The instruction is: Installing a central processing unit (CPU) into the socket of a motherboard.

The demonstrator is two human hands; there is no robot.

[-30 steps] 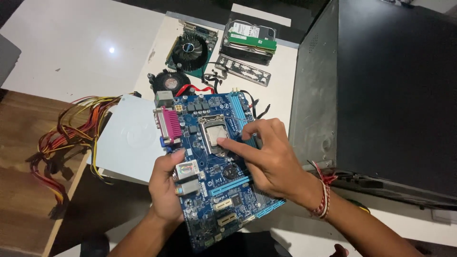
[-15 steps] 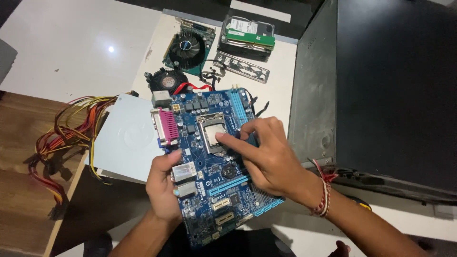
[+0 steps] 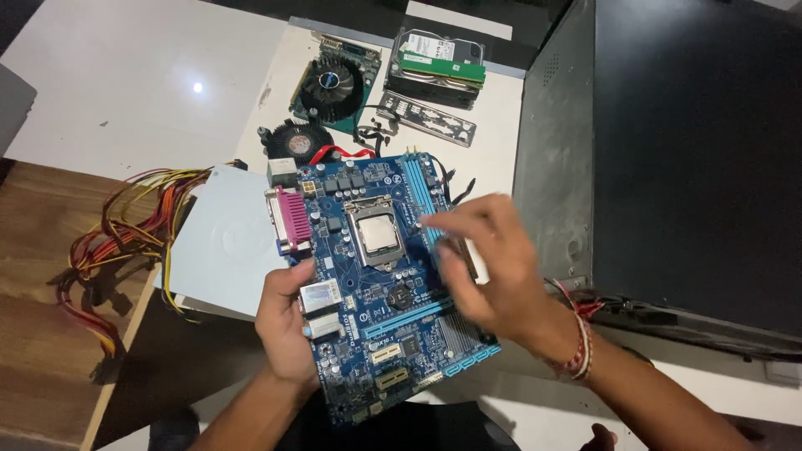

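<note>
A blue motherboard (image 3: pixel 368 334) is held tilted above the table edge. My left hand (image 3: pixel 288 326) grips its left side, thumb by the silver rear ports. The processor (image 3: pixel 376 234) lies bare in its metal socket in the board's middle. My right hand (image 3: pixel 493 276) is blurred with motion and hovers over the board's right side, across the blue memory slots, fingers apart and nothing visibly in them. A red thread band circles that wrist.
A black computer case (image 3: pixel 668 150) fills the right. Behind the board lie a graphics card (image 3: pixel 334 83), a round cooler fan (image 3: pixel 292 142), a metal port shield (image 3: pixel 426 121) and a hard drive with green memory sticks (image 3: pixel 439 67). A grey power supply (image 3: pixel 225 242) with coloured cables (image 3: pixel 125 234) sits left.
My right hand has lifted off the processor socket and swung right, uncovering the processor. The left hand keeps its grip on the board.
</note>
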